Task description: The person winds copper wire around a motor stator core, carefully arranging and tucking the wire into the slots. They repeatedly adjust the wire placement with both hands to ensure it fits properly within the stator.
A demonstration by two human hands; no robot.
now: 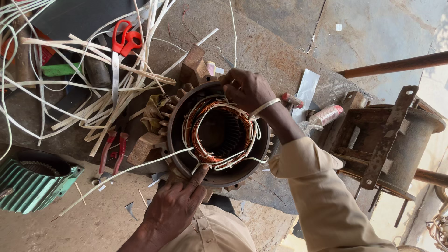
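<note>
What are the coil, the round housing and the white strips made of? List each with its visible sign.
Coil: likely copper wire, by its shiny orange-brown strands.
Round housing: probably cast metal, dull dark grey with rusty fins.
White strips: stiff-looking flat bands, perhaps plastic or insulating paper; unclear.

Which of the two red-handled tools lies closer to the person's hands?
The red-handled pliers, lying just left of the left hand. The red-handled scissors rest farther up, among the white strips.
</note>
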